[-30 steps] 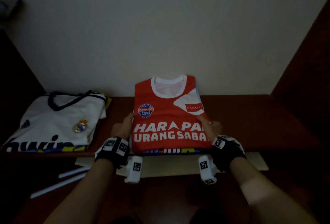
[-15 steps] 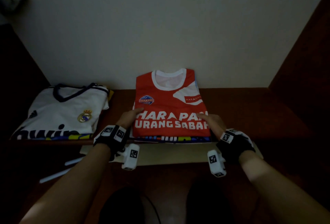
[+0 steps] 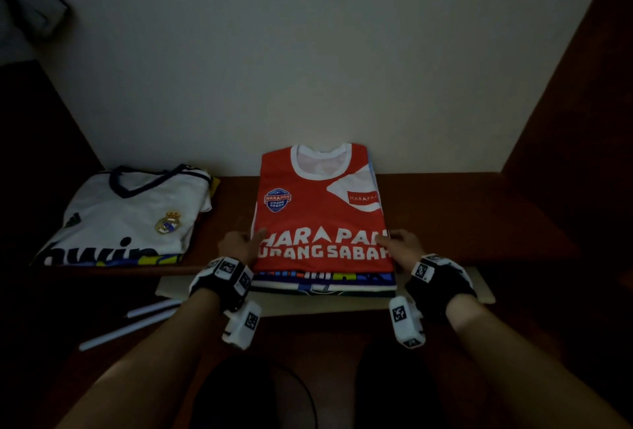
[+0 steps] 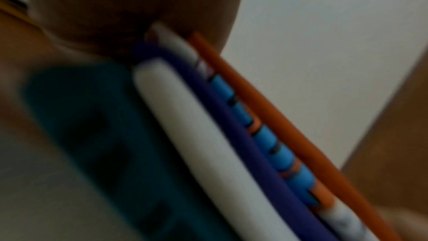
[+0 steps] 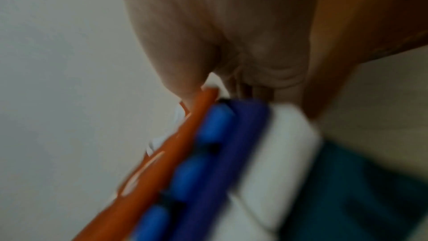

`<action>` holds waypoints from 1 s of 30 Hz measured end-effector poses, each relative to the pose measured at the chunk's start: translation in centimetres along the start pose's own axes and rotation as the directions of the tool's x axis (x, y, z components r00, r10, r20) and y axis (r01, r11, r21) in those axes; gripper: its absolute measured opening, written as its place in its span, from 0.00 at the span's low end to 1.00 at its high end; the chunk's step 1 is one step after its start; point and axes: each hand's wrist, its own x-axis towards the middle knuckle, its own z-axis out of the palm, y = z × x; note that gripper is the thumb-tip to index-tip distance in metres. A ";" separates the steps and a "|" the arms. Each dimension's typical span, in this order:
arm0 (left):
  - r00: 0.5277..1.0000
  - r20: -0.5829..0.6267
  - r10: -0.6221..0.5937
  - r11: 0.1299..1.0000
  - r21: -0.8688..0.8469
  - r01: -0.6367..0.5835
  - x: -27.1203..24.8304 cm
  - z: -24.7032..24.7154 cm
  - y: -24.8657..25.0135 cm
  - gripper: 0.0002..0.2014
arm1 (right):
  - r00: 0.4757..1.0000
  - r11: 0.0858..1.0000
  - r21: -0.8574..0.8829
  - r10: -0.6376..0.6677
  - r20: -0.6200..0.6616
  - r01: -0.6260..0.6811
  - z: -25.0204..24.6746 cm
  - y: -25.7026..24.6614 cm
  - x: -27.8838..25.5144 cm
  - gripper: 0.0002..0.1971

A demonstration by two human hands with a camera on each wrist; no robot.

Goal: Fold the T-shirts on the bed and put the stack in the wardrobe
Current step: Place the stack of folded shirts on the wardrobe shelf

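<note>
Stack of folded T-shirts (image 3: pixel 322 278) sits flat on the dark wooden wardrobe shelf (image 3: pixel 462 216), collar end against the pale back wall (image 3: pixel 308 52), long axis running from the person to the wall. Top layer: smooth red jersey (image 3: pixel 318 209), white ribbed collar, white print. Wrist views show soft rounded fold edges: orange-red, blue, purple, white, teal. Left hand (image 3: pixel 239 245) grips the stack's left edge, thumb on top; right hand (image 3: pixel 399 245) grips its right edge. Left of the stack, a folded white jersey (image 3: pixel 133 213) lies apart.

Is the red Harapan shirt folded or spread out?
Folded: the red Harapan shirt lies as a neat rectangle, collar up, topping the stack on the wardrobe shelf.
</note>
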 end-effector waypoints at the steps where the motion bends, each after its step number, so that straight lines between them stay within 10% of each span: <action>1: 1.000 -0.009 0.007 1.000 -0.011 -0.007 -0.1 0.1 -0.1 0.26 | 0.999 1.000 0.006 -0.022 -0.027 0.023 0.1 0.2 -0.1 0.20; 7: 0.999 -0.020 -0.027 1.000 0.010 0.027 0.4 -0.8 -0.5 0.24 | 0.998 0.999 -0.040 -0.019 -0.055 0.016 0.2 0.0 -0.2 0.23; 11: 0.977 -0.173 0.124 0.967 0.244 -0.079 -0.3 -0.4 0.6 0.31 | 0.946 0.874 -0.473 -0.239 -0.218 0.112 2.3 -0.9 -0.8 0.31; 14: 0.901 -0.215 0.377 0.880 0.387 -0.276 -1.3 2.1 2.9 0.37 | 0.887 0.695 -0.639 -0.460 -0.043 0.330 5.3 -2.3 -1.2 0.30; 19: 0.879 0.099 0.467 0.725 0.527 -0.444 -2.6 7.0 1.7 0.34 | 0.836 0.382 -0.779 -0.452 0.312 0.497 8.4 -0.5 -0.9 0.30; 30: 0.930 0.006 0.368 0.840 0.428 -0.335 -1.3 4.9 -3.3 0.33 | 0.939 0.617 -0.743 -0.342 0.045 0.260 3.6 3.6 1.9 0.31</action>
